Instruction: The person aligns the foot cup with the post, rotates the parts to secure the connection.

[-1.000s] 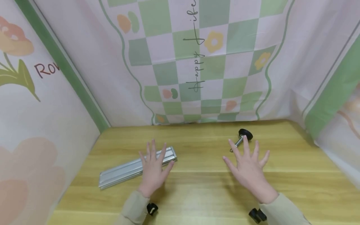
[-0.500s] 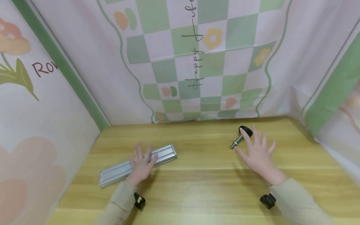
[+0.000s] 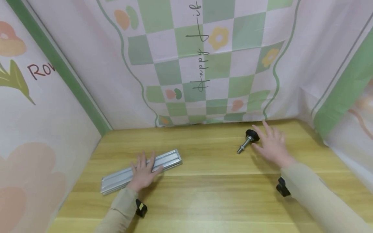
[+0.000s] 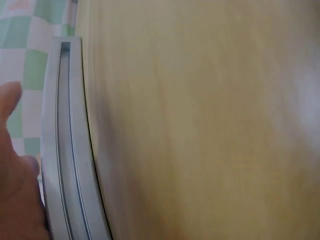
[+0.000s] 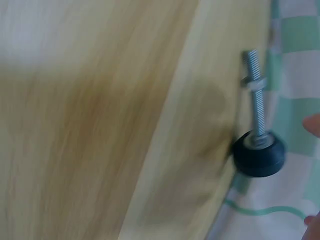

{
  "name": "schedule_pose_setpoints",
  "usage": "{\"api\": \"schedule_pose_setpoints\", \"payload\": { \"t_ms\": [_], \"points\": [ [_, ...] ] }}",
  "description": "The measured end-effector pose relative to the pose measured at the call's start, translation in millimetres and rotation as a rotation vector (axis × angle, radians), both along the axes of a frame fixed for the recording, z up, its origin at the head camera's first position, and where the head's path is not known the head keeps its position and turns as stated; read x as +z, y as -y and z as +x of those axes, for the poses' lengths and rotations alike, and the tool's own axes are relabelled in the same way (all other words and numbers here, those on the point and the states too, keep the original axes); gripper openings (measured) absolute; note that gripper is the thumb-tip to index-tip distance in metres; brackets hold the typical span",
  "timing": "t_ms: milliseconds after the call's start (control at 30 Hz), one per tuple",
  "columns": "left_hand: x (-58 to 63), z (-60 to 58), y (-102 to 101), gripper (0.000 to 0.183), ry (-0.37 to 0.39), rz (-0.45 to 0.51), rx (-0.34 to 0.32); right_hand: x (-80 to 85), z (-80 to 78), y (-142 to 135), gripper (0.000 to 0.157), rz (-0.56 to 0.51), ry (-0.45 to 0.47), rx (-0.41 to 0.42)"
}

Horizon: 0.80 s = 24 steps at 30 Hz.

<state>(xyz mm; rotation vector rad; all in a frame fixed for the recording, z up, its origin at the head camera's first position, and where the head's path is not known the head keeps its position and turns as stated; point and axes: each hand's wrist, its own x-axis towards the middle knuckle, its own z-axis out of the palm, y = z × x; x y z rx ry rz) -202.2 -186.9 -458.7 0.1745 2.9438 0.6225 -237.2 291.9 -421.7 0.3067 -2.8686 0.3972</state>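
A grooved aluminium profile (image 3: 167,160) lies at a slant on the left of the table. Over its middle is my left hand (image 3: 142,174), fingers spread; I cannot tell whether it touches the metal. In the left wrist view, the thumb side shows beside the slotted profile (image 4: 65,140). At the back right lies a levelling foot (image 3: 247,139), with a black round base and a threaded stud carrying a nut. My right hand (image 3: 274,145) is just right of its base, fingers extended. In the right wrist view, fingertips (image 5: 314,125) appear apart from the levelling foot (image 5: 257,150).
The wooden table (image 3: 204,194) ends at a checkered cloth (image 3: 215,81) hanging behind it. Patterned cloth also hangs at the left (image 3: 38,145) and right sides. Black wrist cameras (image 3: 141,208) sit under both sleeves.
My left hand has moved left and down along the profile. My right hand has moved right and farther back, leaving the levelling foot uncovered. Profile and levelling foot lie in place.
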Motion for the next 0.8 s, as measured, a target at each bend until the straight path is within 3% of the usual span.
{"api": "schedule_pose_setpoints", "payload": {
  "t_ms": [167,400,667,800],
  "points": [
    [3.3,2.2,2,0.080,0.033,-0.047,-0.020,-8.7,-14.9,-2,0.067,0.141,0.004,0.075],
    [2.4,1.2,6,0.079,0.063,-0.048,-0.020,-12.6,-24.3,2,0.065,0.317,-0.035,0.174],
    [-0.6,-1.9,6,0.078,0.057,0.001,-0.035,-20.8,-35.1,-4,0.050,0.337,-0.048,0.219],
    [0.6,-2.6,4,0.076,0.049,0.000,-0.032,-24.1,-37.9,-8,0.053,0.363,-0.034,0.243]
  ]
}}
